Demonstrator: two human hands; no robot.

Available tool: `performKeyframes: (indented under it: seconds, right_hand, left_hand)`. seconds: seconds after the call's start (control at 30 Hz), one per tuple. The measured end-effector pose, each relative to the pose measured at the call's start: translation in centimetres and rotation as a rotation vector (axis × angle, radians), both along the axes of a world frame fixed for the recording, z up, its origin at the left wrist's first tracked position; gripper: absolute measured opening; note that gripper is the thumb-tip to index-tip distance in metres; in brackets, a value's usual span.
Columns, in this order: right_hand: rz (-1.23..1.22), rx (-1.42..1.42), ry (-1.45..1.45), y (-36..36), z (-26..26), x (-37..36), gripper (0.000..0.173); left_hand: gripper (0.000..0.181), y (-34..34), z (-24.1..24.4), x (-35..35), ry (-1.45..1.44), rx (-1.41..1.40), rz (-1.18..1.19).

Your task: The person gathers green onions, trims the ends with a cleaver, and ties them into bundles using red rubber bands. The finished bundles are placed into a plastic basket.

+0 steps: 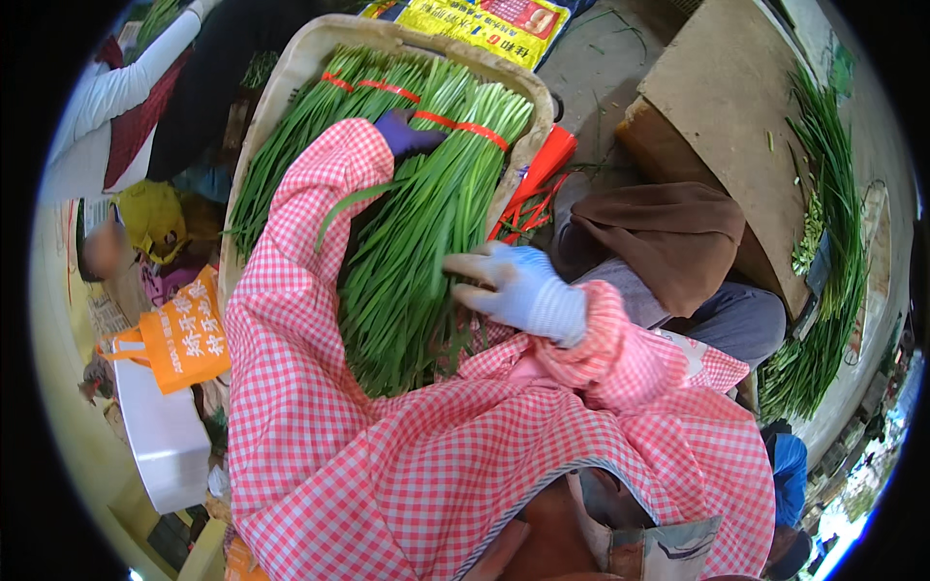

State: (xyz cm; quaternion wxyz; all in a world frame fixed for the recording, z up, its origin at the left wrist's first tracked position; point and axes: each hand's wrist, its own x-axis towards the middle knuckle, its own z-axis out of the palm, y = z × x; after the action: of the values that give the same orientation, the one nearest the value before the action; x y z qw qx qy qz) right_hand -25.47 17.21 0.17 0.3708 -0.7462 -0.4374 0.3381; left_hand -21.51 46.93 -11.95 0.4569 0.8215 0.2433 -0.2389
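Observation:
A whitish plastic crate (541,109) in front of me holds several bundles of garlic chives, tied with red strips. At the left side of the rightmost chive bundle (443,210), my left hand (410,134) in a purple glove grips near the red tie (479,134). Its thumb lies across the stems; the other fingers are hidden. My right hand (519,287), in a pale blue and white knit glove with dirty fingertips, is beside the lower leaves. Its fingers are apart and touch the leaf edge. The leaf ends hang toward my checked smock (436,465).
Red plastic strips (538,171) lie right of the crate, near a brown cloth (661,232) over a knee. Loose chives (835,218) lie beside a board (726,94) at right. A yellow sack (487,29), orange bag (185,334) and white box (163,436) surround me. Other people sit nearby.

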Motion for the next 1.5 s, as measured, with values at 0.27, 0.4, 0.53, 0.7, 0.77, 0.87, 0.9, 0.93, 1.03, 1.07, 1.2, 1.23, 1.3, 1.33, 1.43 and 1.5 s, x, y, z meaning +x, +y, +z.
performKeyframes:
  seconds: [0.27,0.4,0.53,0.7,0.77,0.87,0.9,0.93,1.03,1.07,1.2,1.23,1.3,1.33,1.43,1.5]
  right_hand:
    - [0.423,-0.301,-0.125,-0.3,1.0,-0.2,0.024]
    - [0.689,-0.451,-0.131,5.4,-2.0,-4.4,0.024]
    - [0.656,-0.425,-0.098,8.4,-3.6,-2.5,0.022]
    - [0.729,-0.444,-0.066,9.1,-5.7,-1.3,0.021]
    - [0.704,-0.445,-0.045,9.3,-5.8,-1.1,0.021]
    - [0.699,-0.459,-0.065,9.6,-5.5,-0.8,0.022]
    - [0.695,-0.46,-0.051,9.5,-5.7,-0.9,0.022]
    - [0.69,-0.46,-0.037,9.5,-5.7,-0.8,0.022]
    - [0.704,-0.484,-0.022,9.8,-5.3,-0.7,0.022]
    - [0.713,-0.498,-0.019,9.9,-5.2,-0.6,0.022]
    - [0.711,-0.459,-0.032,9.9,-5.0,-0.5,0.023]
    - [0.662,-0.429,-0.041,9.7,-5.9,-0.9,0.023]
    - [0.712,-0.524,-0.076,9.9,-7.1,-1.6,0.023]
    - [0.716,-0.56,-0.063,9.8,-7.0,-1.7,0.024]
    - [0.65,-0.55,-0.019,8.7,-5.1,-1.2,0.025]
    - [0.505,-0.376,0.035,5.9,-2.8,-0.8,0.026]
  left_hand:
    - [0.075,0.8,0.8,0.2,-0.039,0.002,-0.141]
    - [0.065,0.8,0.9,-0.2,-0.083,-0.024,-0.141]
    - [0.067,0.5,2.2,-0.6,-0.128,-0.08,-0.085]
    - [0.07,0.4,3.2,-0.9,-0.111,-0.112,-0.066]
    - [0.075,-0.3,3.1,-1.2,-0.098,-0.099,-0.048]
    - [0.081,-0.5,-0.8,-2.3,-0.259,0.147,-0.106]
    - [0.082,-1.1,0.0,-2.6,-0.239,0.162,-0.089]
    - [0.083,-2.1,1.6,-3.1,-0.218,0.177,-0.074]
    - [0.072,-3.1,1.5,-5.7,-0.25,0.228,-0.113]
    - [0.066,-3.4,1.1,-6.9,-0.368,0.299,-0.142]
    - [0.054,-6.5,5.2,-12.0,-0.62,0.593,-0.359]
    - [0.055,-7.3,6.1,-13.1,-0.632,0.462,-0.323]
    - [0.056,-8.7,7.5,-14.6,-0.656,0.199,-0.243]
    - [0.057,-9.4,7.7,-14.9,-0.665,0.224,-0.231]
    - [0.063,-10.6,6.8,-15.4,-0.696,0.271,-0.19]
    - [0.068,-10.9,5.8,-15.7,-0.704,0.263,-0.166]
